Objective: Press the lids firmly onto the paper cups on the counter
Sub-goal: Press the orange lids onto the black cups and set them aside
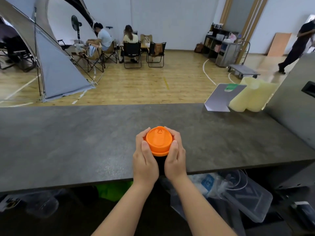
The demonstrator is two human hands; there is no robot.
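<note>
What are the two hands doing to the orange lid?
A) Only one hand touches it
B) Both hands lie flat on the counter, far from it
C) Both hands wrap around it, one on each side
C: the left hand and the right hand curl round opposite sides of the orange lid, which sits on a dark cup.

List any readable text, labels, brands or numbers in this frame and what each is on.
No text can be read with confidence.
Orange lid: only a raised triangle mark, no lettering legible.
Blue label on the plastic packaging under the counter: has print, too blurred to read.
Grey card with a green tab, on the counter: no text visible.
Black paper cup between the left hand and right hand: no print visible.
</note>
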